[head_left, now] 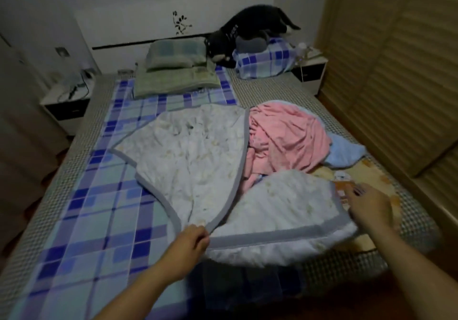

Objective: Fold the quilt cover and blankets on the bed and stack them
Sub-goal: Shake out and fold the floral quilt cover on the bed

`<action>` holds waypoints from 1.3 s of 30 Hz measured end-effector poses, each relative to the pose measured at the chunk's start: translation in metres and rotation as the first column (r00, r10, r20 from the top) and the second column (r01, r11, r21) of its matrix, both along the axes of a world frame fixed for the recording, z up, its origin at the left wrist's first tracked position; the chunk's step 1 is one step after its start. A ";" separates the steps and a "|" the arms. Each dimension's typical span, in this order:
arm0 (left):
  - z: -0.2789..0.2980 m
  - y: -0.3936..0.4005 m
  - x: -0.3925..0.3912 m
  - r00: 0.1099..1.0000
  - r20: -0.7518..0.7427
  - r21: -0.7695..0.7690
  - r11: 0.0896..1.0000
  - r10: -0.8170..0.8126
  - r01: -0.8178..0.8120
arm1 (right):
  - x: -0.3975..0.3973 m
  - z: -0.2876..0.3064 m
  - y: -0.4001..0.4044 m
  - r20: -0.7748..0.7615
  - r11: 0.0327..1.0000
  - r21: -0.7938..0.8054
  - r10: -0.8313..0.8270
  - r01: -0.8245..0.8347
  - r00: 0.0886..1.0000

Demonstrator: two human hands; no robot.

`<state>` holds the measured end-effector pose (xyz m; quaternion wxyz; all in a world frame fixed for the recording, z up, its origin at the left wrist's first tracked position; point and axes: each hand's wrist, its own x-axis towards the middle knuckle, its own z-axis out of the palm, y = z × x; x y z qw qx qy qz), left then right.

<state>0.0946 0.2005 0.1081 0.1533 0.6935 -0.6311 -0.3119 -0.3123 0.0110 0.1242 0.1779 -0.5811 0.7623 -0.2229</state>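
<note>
Scene: bed w/ blue plaid sheet fills centre of frame; bedding lies loose on its lower right half.
Quilt cover: white quilt cover w/ grey trim, centre to lower centre, partly doubled over itself; one flap spread twd centre, second flap at lower right.
Left hand: left hand, lower centre, fingers curled round the grey trim where the two flaps meet; gripping it.
Right hand: right hand, lower right, fingers spread and relaxed, at the far corner of the lower flap; holds nothing, contact w/ cloth unclear.
Blankets: pink blanket crumpled right of centre, partly under the cover; light blue blanket bunched just beside it, right. Yellowish patterned blanket flat underneath, lower right.
Other: pillows upper centre; dark plush toy on a plaid pillow, upper right.
Progress (est.): early. Cover fold begun, not squared. Pink + blue untouched, no stack visible.
Left to do: finish cover, fold each blanket, stack all.
</note>
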 end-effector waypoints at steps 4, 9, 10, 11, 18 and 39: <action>0.016 -0.011 -0.039 0.981 -0.022 -0.087 0.978 -0.192 0.190 | 0.076 0.041 0.032 0.017 0.785 -0.020 0.620 -0.620 0.784; 0.025 -0.017 -0.078 0.980 -0.197 -0.302 0.953 -0.041 -0.021 | 0.166 0.016 0.115 0.199 0.462 0.161 0.851 -0.872 0.487; 0.024 -0.015 -0.078 0.975 -0.221 -0.313 0.949 -0.031 -0.040 | 0.169 0.010 0.121 0.283 0.517 0.117 0.801 -0.848 0.528; 0.025 -0.013 -0.075 0.973 -0.226 -0.310 0.950 -0.045 -0.028 | 0.167 0.005 0.125 0.334 0.562 0.087 0.761 -0.822 0.556; 0.045 -0.083 -0.017 0.868 0.186 -0.291 0.817 -0.461 0.497 | 0.134 0.070 0.089 0.003 0.681 0.001 0.732 -0.732 0.681; 0.256 -0.303 -0.010 0.799 0.133 -0.773 0.443 -0.587 0.454 | 0.141 0.454 -0.029 -0.431 0.111 -0.899 -0.053 -0.424 0.901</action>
